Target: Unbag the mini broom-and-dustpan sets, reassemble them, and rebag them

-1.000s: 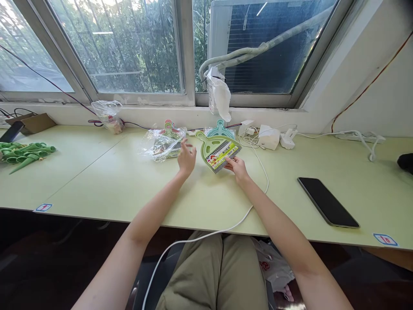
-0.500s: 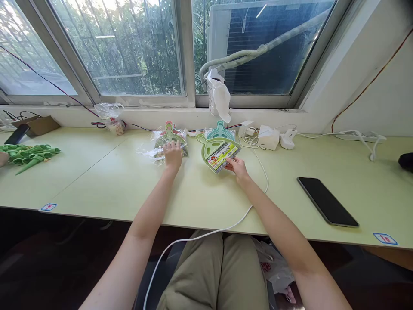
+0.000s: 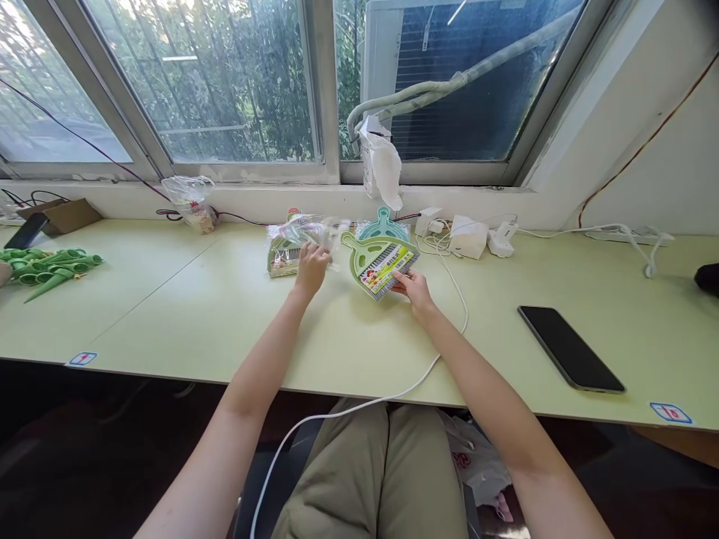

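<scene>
My left hand is closed on the clear plastic bag that wraps a small dustpan set, lifting its near edge off the pale green table. My right hand grips the lower corner of a green mini dustpan with a brush and a colourful label card in it. That dustpan lies tilted on the table, handle pointing up and left. A teal dustpan lies just behind it.
A black phone lies at the right. White chargers and cables sit by the window sill, and a white cable runs off the table's front edge. Green cones are piled at far left, beyond them a cardboard box.
My left hand reached onto the plastic bag, closed on it, and pulled it up and rightward, bunching it. My right hand and the green dustpan stayed nearly still.
</scene>
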`<move>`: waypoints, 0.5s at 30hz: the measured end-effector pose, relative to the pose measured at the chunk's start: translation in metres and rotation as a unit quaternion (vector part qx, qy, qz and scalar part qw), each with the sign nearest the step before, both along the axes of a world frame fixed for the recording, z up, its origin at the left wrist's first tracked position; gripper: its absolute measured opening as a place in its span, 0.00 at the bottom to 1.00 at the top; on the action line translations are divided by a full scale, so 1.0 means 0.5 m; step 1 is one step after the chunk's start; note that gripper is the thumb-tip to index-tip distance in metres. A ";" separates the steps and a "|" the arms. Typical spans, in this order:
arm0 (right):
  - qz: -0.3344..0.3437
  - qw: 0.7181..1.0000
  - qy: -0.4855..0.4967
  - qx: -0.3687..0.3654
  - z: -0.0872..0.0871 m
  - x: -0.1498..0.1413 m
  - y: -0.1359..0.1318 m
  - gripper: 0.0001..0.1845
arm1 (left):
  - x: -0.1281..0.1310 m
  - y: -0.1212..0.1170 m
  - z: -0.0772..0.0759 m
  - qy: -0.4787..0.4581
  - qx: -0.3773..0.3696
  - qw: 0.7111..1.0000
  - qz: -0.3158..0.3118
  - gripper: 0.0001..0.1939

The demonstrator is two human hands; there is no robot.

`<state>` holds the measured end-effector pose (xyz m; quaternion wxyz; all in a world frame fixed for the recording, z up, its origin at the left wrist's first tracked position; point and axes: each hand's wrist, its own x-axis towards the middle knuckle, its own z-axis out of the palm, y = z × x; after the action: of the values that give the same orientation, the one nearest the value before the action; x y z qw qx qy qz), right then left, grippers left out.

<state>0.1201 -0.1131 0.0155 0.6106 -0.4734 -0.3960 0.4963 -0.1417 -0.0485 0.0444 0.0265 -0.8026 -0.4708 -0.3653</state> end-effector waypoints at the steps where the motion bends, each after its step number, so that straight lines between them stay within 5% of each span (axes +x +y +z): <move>1: -0.002 1.000 0.002 0.001 0.001 0.002 0.001 0.06 | 0.002 0.001 -0.003 -0.001 0.001 1.000 -0.006 0.21; 15: 0.015 1.000 0.007 -0.005 -0.004 -0.002 0.001 0.04 | -0.001 0.028 -0.050 0.198 0.001 0.971 0.131 0.25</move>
<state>0.1192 -0.1126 0.0137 0.6030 -0.4673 -0.3964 0.5108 -0.1423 -0.0346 0.0196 0.1678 -0.7901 -0.5570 -0.1932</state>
